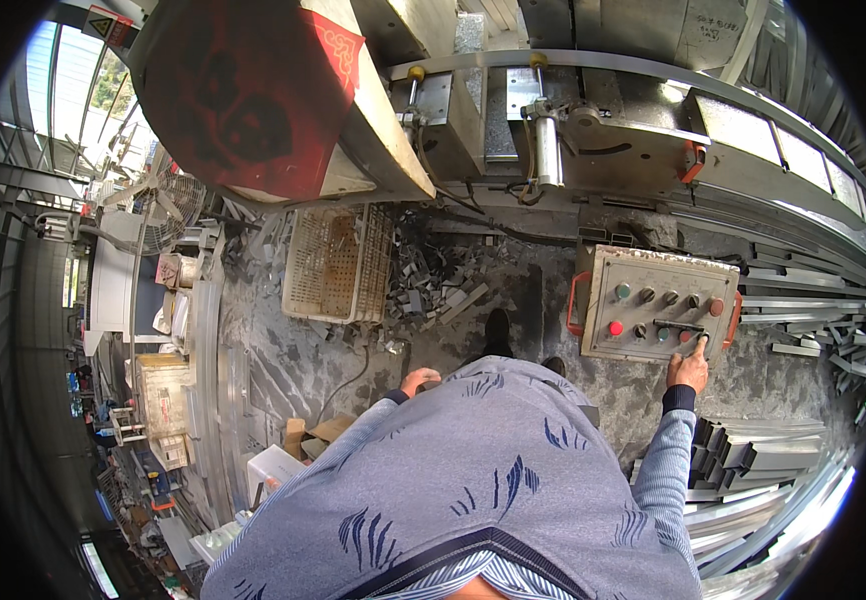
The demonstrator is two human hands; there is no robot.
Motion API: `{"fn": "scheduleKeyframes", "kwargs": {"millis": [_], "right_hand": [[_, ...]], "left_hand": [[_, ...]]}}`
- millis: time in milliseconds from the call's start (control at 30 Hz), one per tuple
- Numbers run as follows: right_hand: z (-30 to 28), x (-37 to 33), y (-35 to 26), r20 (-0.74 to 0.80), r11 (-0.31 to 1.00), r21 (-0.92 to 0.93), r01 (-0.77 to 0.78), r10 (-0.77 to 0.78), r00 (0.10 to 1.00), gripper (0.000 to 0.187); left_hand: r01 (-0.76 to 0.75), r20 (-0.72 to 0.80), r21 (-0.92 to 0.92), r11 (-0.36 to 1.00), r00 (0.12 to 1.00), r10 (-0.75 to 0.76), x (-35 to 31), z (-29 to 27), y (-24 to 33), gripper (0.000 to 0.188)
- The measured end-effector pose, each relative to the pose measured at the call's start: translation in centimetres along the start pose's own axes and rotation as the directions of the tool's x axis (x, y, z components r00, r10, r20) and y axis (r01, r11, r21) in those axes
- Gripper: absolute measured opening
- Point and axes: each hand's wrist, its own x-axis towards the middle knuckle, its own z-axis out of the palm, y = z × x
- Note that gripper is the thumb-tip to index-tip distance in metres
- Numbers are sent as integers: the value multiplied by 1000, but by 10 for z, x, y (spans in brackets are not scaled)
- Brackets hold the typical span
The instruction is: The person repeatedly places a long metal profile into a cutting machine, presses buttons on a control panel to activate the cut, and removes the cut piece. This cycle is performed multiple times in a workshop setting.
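Observation:
My right hand [688, 370] is at the lower right of a grey control box [663, 275], its index finger stretched onto a button at the panel's lower edge. The other fingers are curled and hold nothing. On the panel sit black knobs, a lit red button [615, 328], a green button [622, 291] and other coloured buttons. Orange-red handles [576, 304] flank the box. My left hand [419, 381] hangs beside my body at the waist, its fingers loosely curled. The shirt partly covers it, and nothing shows in its grasp.
Ahead stands a cutting machine with a red-fronted housing [243, 110] and a pneumatic cylinder [548, 150]. A cream plastic crate [338, 262] is beside metal offcuts [428, 285] on the floor. Metal profiles [753, 450] are stacked at right. A fan [168, 210] stands at left.

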Motion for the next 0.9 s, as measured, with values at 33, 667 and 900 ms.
{"fn": "scheduleKeyframes", "kwargs": {"millis": [33,667,900], "right_hand": [[0,0,0,-1,1000,3,1,-1,1000,77],[0,-47,-41,-16,890,454,-51,66,998,26],[18,-46,-78,653,233,741,-629,-31,757,21]], "left_hand": [[26,-20,29,999,999,-25,-6,0,12,32],[-202,-17,-305,931,978,207,-29,8,-18,20],[-361,-34,-451,816,921,389,-27,15,-54,20]]}}
